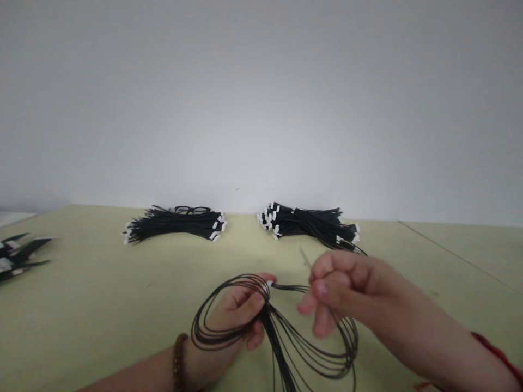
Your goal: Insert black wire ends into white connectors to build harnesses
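Black wires in loose loops, bunched in the left hand

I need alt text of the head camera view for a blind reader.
A bare left hand grips a looped bundle of thin black wires with a white connector end, and the right hand is close beside it. Two piles of similar black wires lie beyond on a pale green table.
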`<state>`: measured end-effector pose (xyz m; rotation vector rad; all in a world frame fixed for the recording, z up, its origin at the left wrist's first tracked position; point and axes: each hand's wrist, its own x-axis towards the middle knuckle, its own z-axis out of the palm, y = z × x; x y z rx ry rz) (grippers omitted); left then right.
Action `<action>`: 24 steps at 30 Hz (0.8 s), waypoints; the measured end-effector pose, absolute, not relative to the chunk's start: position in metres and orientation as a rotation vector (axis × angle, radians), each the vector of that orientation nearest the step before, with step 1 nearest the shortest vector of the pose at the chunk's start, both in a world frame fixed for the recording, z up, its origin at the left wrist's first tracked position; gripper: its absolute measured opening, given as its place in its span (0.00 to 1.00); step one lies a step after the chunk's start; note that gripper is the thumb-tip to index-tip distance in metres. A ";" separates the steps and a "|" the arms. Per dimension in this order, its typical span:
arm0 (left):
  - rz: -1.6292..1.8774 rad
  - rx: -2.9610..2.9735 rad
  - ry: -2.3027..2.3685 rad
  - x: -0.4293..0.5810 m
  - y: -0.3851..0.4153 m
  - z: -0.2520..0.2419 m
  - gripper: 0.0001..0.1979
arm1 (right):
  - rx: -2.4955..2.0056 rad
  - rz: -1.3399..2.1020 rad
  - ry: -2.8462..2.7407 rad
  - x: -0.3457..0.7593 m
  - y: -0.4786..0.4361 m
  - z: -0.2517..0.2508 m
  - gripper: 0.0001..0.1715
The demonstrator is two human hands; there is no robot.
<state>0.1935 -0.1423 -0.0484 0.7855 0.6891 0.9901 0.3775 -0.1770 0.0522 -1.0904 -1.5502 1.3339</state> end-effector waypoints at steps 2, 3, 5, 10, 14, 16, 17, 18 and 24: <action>0.976 0.725 0.660 0.193 -0.145 -0.044 0.21 | -1.358 1.009 -1.870 0.369 -0.181 0.037 0.13; 0.964 0.698 0.650 0.192 -0.146 -0.041 0.20 | -1.424 0.748 -1.995 0.366 -0.183 0.030 0.14; 0.936 0.658 0.634 0.191 -0.148 -0.038 0.19 | -1.423 0.291 -2.165 0.364 -0.185 0.018 0.14; 0.910 0.663 0.575 0.191 -0.150 -0.040 0.19 | -1.369 0.017 -2.269 0.366 -0.185 0.009 0.14; 0.912 0.684 0.545 0.192 -0.150 -0.044 0.17 | -1.391 0.041 -2.286 0.366 -0.185 0.014 0.14; 0.901 0.689 0.540 0.191 -0.149 -0.044 0.17 | -1.402 0.025 -2.282 0.366 -0.185 0.015 0.15; 0.898 0.693 0.538 0.191 -0.149 -0.045 0.17 | -1.402 0.014 -2.278 0.365 -0.185 0.015 0.15; 0.892 0.700 0.532 0.190 -0.149 -0.045 0.17 | -1.396 0.008 -2.278 0.365 -0.185 0.015 0.15; 0.890 0.720 0.532 0.190 -0.149 -0.043 0.18 | -1.392 0.004 -2.295 0.365 -0.186 0.017 0.15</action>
